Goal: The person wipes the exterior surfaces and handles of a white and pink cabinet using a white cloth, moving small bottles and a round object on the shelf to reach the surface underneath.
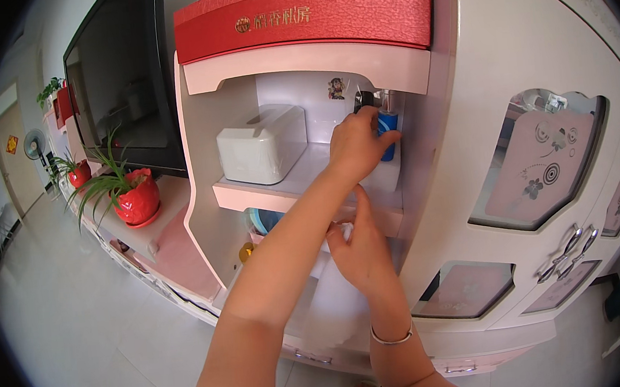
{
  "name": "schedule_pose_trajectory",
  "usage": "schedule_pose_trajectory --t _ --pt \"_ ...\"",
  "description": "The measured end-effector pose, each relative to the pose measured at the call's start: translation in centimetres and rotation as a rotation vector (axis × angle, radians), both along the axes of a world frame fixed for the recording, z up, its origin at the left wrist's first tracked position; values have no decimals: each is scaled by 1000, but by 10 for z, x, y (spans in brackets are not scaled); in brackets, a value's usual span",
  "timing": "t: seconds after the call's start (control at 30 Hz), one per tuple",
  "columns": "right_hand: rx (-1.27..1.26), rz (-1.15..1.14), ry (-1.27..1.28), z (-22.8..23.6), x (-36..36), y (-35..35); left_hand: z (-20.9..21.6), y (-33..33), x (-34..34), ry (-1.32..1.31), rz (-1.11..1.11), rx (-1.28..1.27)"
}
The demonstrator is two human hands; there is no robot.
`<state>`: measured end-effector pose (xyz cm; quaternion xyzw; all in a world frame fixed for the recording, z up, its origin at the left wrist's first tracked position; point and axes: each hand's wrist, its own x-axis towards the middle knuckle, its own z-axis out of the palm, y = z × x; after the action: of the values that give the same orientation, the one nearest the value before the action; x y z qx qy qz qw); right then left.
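My left hand (pixel 359 143) reaches into the upper shelf of a pale pink and white cabinet. Its fingers curl by a dark, shiny object (pixel 363 100), and its thumb crosses in front of a blue cylindrical container (pixel 388 123). The fingertips are hidden, so what they grip cannot be made out. Lower down, my right hand (pixel 364 259), with a silver bangle on its wrist, is just under the left wrist. Its index finger points up, and a small white thing (pixel 345 232) shows between thumb and fingers. To the left on the shelf stands a white box (pixel 255 150).
A red box (pixel 302 19) lies on the cabinet top. The lower compartment holds a blue round item (pixel 264 221) and a small yellow one (pixel 246 252). Left stand a television (pixel 119 77) and a red-potted plant (pixel 138 201). At right are cabinet doors with metal handles (pixel 567 252).
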<state>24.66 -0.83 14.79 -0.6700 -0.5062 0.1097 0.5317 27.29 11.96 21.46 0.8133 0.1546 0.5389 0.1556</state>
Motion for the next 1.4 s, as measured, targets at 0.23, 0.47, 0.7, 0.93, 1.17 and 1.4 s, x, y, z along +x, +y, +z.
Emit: schedule_pose_trajectory --t 0.23,0.47,0.7,0.93,1.17,1.4 --pt "-17 5 -115 -9 1 -12 6 -14 0 43 3 -88" --pt "-28 51 -101 -11 1 -19 0 3 4 138 -14 -227" --pt "-81 42 -112 -14 1 -24 -6 -1 7 376 61 -136" --pt "-20 305 -18 -43 -4 -40 -33 -32 -79 -65 -192 -147" --pt "-97 524 428 -78 -18 -77 -184 -102 -209 98 -867 -958" --pt "-186 486 469 -141 -54 -79 -250 -140 -241 -111 -888 -1167"
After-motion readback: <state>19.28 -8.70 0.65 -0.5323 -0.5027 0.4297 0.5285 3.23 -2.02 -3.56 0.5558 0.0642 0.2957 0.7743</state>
